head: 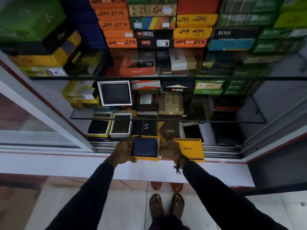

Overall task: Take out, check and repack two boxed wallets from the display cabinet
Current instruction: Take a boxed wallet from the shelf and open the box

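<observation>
A yellow open box [144, 158] holds a dark blue zip wallet [144, 146] lying flat inside it. My left hand [122, 152] grips the box's left side. My right hand [169, 151] is at the box's right edge, fingers touching the wallet's side, and it also holds the yellow lid marked BALISI [190, 149], which sticks out to the right. Both are held just in front of the cabinet's bottom shelf, above the white ledge [66, 163].
The open display cabinet has glass shelves [166, 120] stacked with several wallet boxes: orange, green, yellow, black. Open boxes with dark wallets [115, 93] stand on the lower shelves. A sliding glass door frame [49, 113] is at left. My sandalled feet [166, 205] stand on tiles.
</observation>
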### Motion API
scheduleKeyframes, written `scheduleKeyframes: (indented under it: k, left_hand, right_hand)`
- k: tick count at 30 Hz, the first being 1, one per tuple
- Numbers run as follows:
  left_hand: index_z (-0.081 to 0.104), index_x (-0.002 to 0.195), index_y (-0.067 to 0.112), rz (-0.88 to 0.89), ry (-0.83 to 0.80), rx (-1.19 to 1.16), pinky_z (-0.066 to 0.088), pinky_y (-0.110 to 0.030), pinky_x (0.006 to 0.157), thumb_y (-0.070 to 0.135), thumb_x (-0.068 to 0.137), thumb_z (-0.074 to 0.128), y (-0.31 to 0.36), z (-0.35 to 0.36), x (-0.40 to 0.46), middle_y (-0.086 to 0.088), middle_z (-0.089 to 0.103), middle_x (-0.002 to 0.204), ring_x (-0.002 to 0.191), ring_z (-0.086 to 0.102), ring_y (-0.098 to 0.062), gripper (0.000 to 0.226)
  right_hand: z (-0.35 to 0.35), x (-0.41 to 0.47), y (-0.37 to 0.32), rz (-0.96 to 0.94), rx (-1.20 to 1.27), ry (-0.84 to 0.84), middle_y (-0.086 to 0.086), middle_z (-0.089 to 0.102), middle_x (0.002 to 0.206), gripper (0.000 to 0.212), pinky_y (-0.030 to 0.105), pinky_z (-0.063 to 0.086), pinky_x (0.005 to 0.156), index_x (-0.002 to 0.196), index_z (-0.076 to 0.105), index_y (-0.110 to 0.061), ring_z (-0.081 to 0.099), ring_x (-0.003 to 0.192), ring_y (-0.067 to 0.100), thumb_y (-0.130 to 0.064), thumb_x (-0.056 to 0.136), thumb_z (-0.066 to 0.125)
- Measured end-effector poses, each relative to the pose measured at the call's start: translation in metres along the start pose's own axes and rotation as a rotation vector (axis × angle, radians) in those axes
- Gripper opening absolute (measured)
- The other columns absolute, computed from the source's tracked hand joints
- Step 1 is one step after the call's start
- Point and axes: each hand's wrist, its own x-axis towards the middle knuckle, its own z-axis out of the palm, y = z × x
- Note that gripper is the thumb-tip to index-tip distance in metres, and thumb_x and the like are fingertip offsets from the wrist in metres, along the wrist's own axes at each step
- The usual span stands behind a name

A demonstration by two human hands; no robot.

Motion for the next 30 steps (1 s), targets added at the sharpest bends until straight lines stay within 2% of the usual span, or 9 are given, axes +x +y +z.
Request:
scheduleKeyframes:
  k: [3, 8, 12, 15, 20, 22, 25, 27, 30]
  left_hand:
    - [0.059, 0.125, 0.017, 0.056, 0.009, -0.024, 0.049, -0.009, 0.069, -0.002, 0.047, 0.096, 0.007, 0.02, 0.007, 0.012, 0.068, 0.103, 0.099, 0.065, -0.018, 0.089]
    - [0.061, 0.12, 0.017, 0.078, 0.054, -0.069, 0.06, -0.048, 0.09, -0.003, 0.049, 0.096, 0.006, 0.035, 0.007, -0.002, 0.072, 0.113, 0.11, 0.069, -0.031, 0.082]
    - [0.059, 0.125, 0.012, 0.062, 0.058, -0.075, 0.061, -0.037, 0.084, 0.002, 0.051, 0.097, 0.004, 0.043, 0.006, 0.001, 0.071, 0.112, 0.105, 0.068, -0.023, 0.084]
    - [0.063, 0.118, 0.012, 0.062, 0.054, -0.077, 0.059, -0.033, 0.081, 0.002, 0.05, 0.098, 0.005, 0.043, 0.006, 0.004, 0.07, 0.106, 0.103, 0.069, -0.023, 0.077]
    - [0.056, 0.131, 0.003, 0.085, 0.036, -0.164, 0.06, -0.053, 0.091, -0.007, 0.049, 0.095, 0.001, 0.037, 0.005, -0.013, 0.072, 0.121, 0.113, 0.068, -0.035, 0.091]
    - [0.053, 0.134, 0.005, 0.082, 0.015, -0.189, 0.06, -0.054, 0.09, -0.008, 0.05, 0.094, -0.001, 0.037, 0.006, -0.011, 0.069, 0.122, 0.113, 0.067, -0.035, 0.095]
    - [0.053, 0.133, 0.013, 0.061, -0.024, -0.317, 0.064, -0.037, 0.079, -0.011, 0.051, 0.094, -0.003, 0.035, 0.006, -0.005, 0.062, 0.125, 0.107, 0.068, -0.028, 0.095]
    - [0.058, 0.135, 0.013, 0.048, -0.041, -0.442, 0.063, -0.034, 0.079, -0.012, 0.054, 0.093, -0.002, 0.029, 0.006, -0.008, 0.066, 0.126, 0.111, 0.067, -0.031, 0.091]
    - [0.065, 0.13, 0.027, 0.074, -0.053, -0.55, 0.06, -0.027, 0.077, -0.002, 0.061, 0.094, 0.005, 0.019, 0.0, -0.001, 0.071, 0.118, 0.107, 0.068, -0.026, 0.08]
  right_hand:
    - [0.001, -0.003, -0.003, -0.037, -0.171, 0.103, 0.012, 0.074, 0.107, 0.034, 0.028, 0.055, 0.08, 0.107, 0.071, -0.005, 0.07, 0.101, 0.028, -0.026, 0.081, 0.075]
    - [0.0, -0.004, 0.003, -0.168, -0.311, 0.246, 0.01, 0.075, 0.103, 0.019, 0.034, 0.061, 0.079, 0.105, 0.067, -0.01, 0.072, 0.094, 0.028, -0.015, 0.087, 0.065]
    - [0.005, 0.001, 0.0, -0.091, -0.263, 0.172, 0.011, 0.072, 0.105, 0.029, 0.039, 0.061, 0.083, 0.106, 0.068, -0.008, 0.068, 0.1, 0.03, -0.019, 0.079, 0.069]
    - [0.011, 0.005, -0.003, -0.009, -0.129, 0.181, 0.008, 0.074, 0.101, 0.031, 0.033, 0.059, 0.078, 0.099, 0.072, -0.01, 0.067, 0.091, 0.022, -0.027, 0.073, 0.077]
    - [0.006, 0.009, -0.01, 0.092, 0.291, 0.248, -0.004, 0.07, 0.087, 0.027, 0.014, 0.052, 0.058, 0.074, 0.067, -0.023, 0.064, 0.073, 0.004, -0.026, 0.062, 0.091]
    - [0.003, 0.005, -0.015, 0.048, 0.357, 0.232, -0.002, 0.068, 0.086, 0.031, 0.018, 0.051, 0.061, 0.067, 0.061, -0.023, 0.064, 0.077, 0.008, -0.018, 0.061, 0.092]
    - [-0.008, 0.001, -0.018, 0.025, 0.539, 0.171, 0.011, 0.066, 0.093, 0.027, 0.038, 0.057, 0.075, 0.073, 0.061, -0.013, 0.063, 0.09, 0.024, -0.001, 0.07, 0.084]
    - [-0.023, -0.003, -0.017, 0.091, 0.738, 0.056, 0.015, 0.065, 0.098, 0.021, 0.034, 0.054, 0.068, 0.088, 0.064, -0.007, 0.063, 0.088, 0.026, 0.003, 0.076, 0.078]
    - [-0.043, -0.009, -0.013, 0.163, 0.862, -0.105, 0.019, 0.068, 0.113, 0.033, 0.034, 0.056, 0.081, 0.114, 0.065, 0.002, 0.065, 0.096, 0.024, -0.003, 0.083, 0.073]
